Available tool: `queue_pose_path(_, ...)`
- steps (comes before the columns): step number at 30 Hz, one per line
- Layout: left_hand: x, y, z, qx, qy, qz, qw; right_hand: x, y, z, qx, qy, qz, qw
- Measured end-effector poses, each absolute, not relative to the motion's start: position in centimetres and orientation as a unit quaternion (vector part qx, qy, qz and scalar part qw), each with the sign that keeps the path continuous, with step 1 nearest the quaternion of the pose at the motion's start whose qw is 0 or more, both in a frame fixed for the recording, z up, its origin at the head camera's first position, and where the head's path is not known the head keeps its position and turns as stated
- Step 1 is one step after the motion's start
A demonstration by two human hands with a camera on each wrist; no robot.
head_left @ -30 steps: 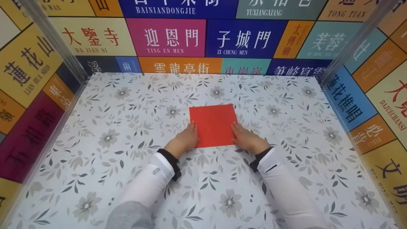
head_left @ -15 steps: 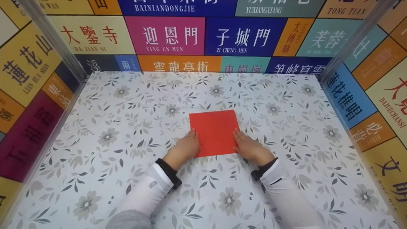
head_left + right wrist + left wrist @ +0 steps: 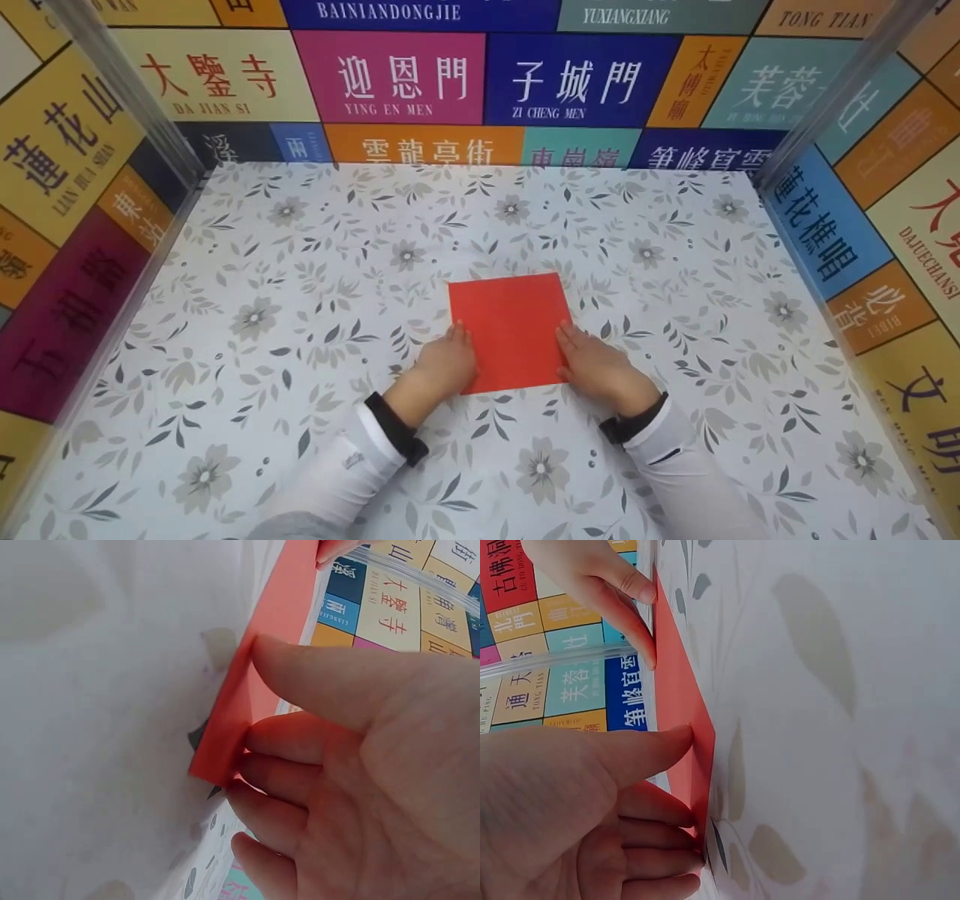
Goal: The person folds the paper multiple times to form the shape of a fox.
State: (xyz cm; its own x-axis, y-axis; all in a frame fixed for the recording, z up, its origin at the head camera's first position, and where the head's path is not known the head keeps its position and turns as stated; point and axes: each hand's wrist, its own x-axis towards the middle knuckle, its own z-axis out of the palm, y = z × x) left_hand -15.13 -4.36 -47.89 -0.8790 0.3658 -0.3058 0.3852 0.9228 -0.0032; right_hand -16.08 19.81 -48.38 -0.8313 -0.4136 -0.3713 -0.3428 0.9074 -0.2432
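Grip two-handed: our left hand [image 3: 448, 364] and right hand [image 3: 600, 371] hold red sheet [image 3: 514, 330] by side edges, around middle of tabletop [image 3: 540, 424], well short of far edge. Positioning step, we judge; next move calls for squaring, even release.

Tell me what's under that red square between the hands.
Around the red square, the white floral tabletop shows, and it presumably continues beneath. The part directly underneath is covered, so I can't tell whether anything else lies there.

Left hand [image 3: 442, 364] and right hand [image 3: 596, 367] apart, palms inward, fingers [image 3: 656, 862] relaxed, forearms [image 3: 341, 472] converging forward
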Motion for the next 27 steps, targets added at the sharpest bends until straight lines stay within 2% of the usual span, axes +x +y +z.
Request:
queue_pose_path(17,-13.6,-4.1,-47.9,0.201,0.967,-0.061,0.145,-14.7,20.0,-48.0,-0.196,0.957,-0.073,0.198)
queue_pose_path(24,-14.4,-5.9,-47.4,0.213,0.954,0.036,0.207,-14.5,20.2,-48.3,-0.206,0.956,-0.083,0.192)
queue_pose_path(27,-16.0,-7.7,-47.5,0.222,0.949,0.087,0.205,-14.6,20.3,-48.2,-0.209,0.955,-0.085,0.193)
